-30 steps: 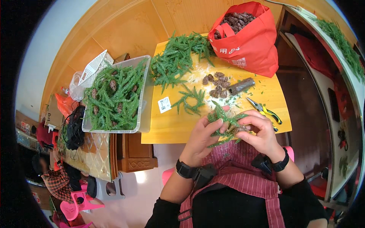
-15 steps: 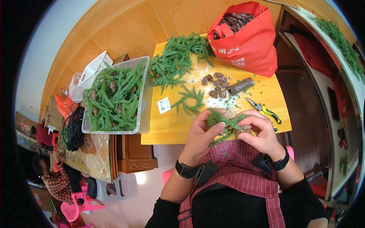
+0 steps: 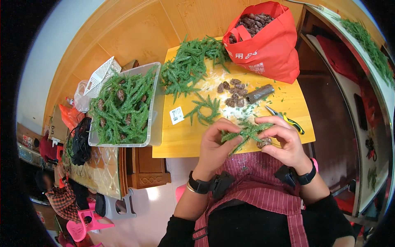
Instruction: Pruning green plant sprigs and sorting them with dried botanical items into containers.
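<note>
Above my lap, at the front edge of the yellow table, my left hand pinches a green pine sprig. A brown pine cone sits in the closed fingers of my right hand, right beside the sprig. Whether the cone is fixed to the sprig I cannot tell. Just beyond my hands lie a small ring of green sprigs and a loose group of pine cones. Pliers with yellow and black handles rest past my right hand.
Left of the table stands a clear plastic bin filled with sprigs and cones. A red bag of cones occupies the far right corner, near a dark roll. Loose greenery is heaped at the back. A person sits far left.
The sprig has turned between my hands and spreads flatter. My right fingers have shifted, and the pine cone now shows clearly in them.
</note>
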Tool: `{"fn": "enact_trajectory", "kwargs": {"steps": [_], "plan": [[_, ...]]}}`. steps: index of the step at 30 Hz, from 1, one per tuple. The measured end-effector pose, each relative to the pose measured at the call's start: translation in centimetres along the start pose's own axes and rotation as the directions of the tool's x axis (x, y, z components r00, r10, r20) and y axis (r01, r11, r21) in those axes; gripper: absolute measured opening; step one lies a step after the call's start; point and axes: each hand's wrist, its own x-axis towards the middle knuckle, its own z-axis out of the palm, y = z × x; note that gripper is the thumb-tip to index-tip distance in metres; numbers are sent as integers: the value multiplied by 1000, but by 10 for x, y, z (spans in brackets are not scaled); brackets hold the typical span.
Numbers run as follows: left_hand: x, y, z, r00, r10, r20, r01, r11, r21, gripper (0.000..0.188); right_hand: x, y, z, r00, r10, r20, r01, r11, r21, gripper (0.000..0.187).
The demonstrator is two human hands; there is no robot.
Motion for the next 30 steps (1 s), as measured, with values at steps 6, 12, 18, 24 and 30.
{"fn": "enact_trajectory", "kwargs": {"steps": [6,12,18,24,30], "plan": [[1,3,3,968,222,120,-240,957,165,23,-2,-3,-4,1000,4,0,-4,1000,9,22],[-2,8,4,973,200,117,-214,970,117,25,-3,-6,-4,998,-66,12,66,997,-36,27],[-5,10,10,996,88,10,-88,996,-32,27,-4,-9,-4,995,-98,-3,98,994,-43,28],[-6,10,10,999,-53,-3,52,996,-78,28,-6,-7,-4,996,-90,-6,89,995,-49,28],[-5,6,3,998,-17,63,15,999,33,23,-7,-9,-4,998,-59,-4,59,997,-53,26]]}}
